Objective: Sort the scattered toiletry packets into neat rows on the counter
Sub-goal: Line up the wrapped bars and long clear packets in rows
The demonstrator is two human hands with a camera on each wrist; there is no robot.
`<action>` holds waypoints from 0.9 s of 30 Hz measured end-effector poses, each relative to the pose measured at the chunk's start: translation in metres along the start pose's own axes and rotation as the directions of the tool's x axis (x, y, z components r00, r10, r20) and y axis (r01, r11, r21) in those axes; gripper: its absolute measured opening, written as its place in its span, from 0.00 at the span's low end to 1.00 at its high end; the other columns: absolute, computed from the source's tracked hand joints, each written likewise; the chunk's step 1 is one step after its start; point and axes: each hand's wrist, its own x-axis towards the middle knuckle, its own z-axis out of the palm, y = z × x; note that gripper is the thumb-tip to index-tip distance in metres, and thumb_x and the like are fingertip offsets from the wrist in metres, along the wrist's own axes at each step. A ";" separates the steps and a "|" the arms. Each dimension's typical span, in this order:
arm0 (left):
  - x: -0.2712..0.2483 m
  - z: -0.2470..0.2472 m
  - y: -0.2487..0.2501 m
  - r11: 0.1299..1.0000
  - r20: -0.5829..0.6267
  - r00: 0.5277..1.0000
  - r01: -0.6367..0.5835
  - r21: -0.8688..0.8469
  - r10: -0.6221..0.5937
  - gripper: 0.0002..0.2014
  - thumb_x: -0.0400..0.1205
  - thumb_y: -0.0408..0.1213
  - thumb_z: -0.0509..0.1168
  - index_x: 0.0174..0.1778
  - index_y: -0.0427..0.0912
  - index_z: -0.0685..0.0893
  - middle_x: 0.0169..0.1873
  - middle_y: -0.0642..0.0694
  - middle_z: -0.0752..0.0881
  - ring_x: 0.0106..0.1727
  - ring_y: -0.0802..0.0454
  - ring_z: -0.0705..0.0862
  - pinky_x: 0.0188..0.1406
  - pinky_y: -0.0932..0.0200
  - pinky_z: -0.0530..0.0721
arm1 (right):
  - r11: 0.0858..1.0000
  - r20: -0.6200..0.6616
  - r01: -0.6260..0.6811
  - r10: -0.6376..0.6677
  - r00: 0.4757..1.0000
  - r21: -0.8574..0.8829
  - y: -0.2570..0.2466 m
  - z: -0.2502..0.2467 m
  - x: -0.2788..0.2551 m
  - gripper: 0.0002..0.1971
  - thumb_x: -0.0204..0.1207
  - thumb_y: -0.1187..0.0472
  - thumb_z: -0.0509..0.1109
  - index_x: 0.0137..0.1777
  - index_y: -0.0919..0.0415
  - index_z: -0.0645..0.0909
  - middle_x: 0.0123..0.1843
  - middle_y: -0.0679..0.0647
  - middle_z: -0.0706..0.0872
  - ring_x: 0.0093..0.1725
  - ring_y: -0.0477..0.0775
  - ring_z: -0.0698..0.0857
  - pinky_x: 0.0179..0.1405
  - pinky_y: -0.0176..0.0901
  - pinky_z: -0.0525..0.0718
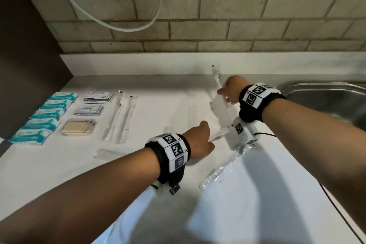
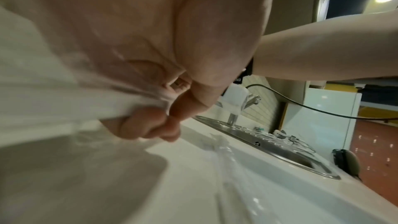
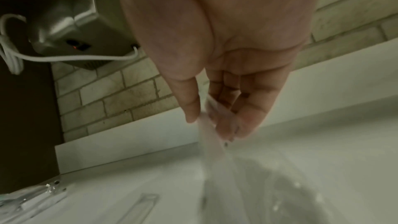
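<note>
Long clear toothbrush packets lie on the white counter [image 1: 158, 89]. My right hand [image 1: 223, 93] pinches one clear packet [image 1: 216, 77] between thumb and fingers, and it points toward the back wall. The right wrist view shows that pinch [image 3: 206, 122] with the packet [image 3: 212, 144] hanging down, blurred. My left hand [image 1: 206, 134], nearer me, grips another clear packet [image 1: 220, 134] in curled fingers [image 2: 150, 125]. Loose clear packets lie at the front left [image 1: 111, 153], in the middle [image 1: 192, 113] and at the front right [image 1: 223, 172].
Sorted rows sit at the left: teal packets [image 1: 45, 117], two stacks of white sachets [image 1: 99, 97], beige packets [image 1: 78, 127] and clear toothbrush packets [image 1: 120, 117]. A steel sink [image 1: 326, 97] is at the right. A dryer [image 3: 64, 28] with a white cable hangs on the tiled wall.
</note>
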 end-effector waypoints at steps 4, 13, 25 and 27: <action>-0.009 0.024 0.014 0.994 0.053 0.999 -0.017 0.104 0.011 0.29 0.77 0.58 0.67 0.62 0.41 0.67 0.48 0.46 0.81 0.45 0.46 0.82 0.42 0.51 0.82 | 0.997 -0.020 0.038 -0.037 0.999 0.063 0.015 -0.012 -0.027 0.13 0.75 0.57 0.71 0.45 0.69 0.85 0.44 0.66 0.92 0.42 0.64 0.91 0.54 0.56 0.89; -0.011 0.004 0.024 0.966 -0.015 0.999 -0.034 0.258 0.039 0.15 0.79 0.44 0.66 0.51 0.34 0.86 0.45 0.41 0.86 0.45 0.44 0.84 0.37 0.58 0.76 | 0.974 -0.085 0.117 -0.102 0.991 0.192 0.046 -0.022 -0.068 0.09 0.75 0.59 0.73 0.40 0.61 0.75 0.31 0.59 0.86 0.27 0.57 0.85 0.35 0.49 0.89; -0.040 -0.097 -0.077 0.883 -0.358 0.911 0.016 -0.469 -0.206 0.15 0.77 0.47 0.61 0.45 0.36 0.81 0.42 0.34 0.88 0.32 0.49 0.78 0.29 0.57 0.74 | 0.877 0.001 0.361 -0.381 0.925 0.317 -0.041 0.014 -0.079 0.15 0.72 0.57 0.78 0.49 0.60 0.74 0.30 0.53 0.82 0.14 0.39 0.78 0.18 0.35 0.79; -0.042 -0.099 -0.078 0.847 -0.357 0.913 -0.023 -0.531 -0.199 0.15 0.78 0.47 0.62 0.49 0.38 0.81 0.44 0.38 0.89 0.32 0.52 0.79 0.26 0.58 0.74 | 0.832 0.015 0.422 -0.458 0.889 0.359 -0.069 0.029 -0.085 0.15 0.72 0.58 0.78 0.48 0.61 0.73 0.29 0.52 0.81 0.15 0.42 0.79 0.19 0.37 0.80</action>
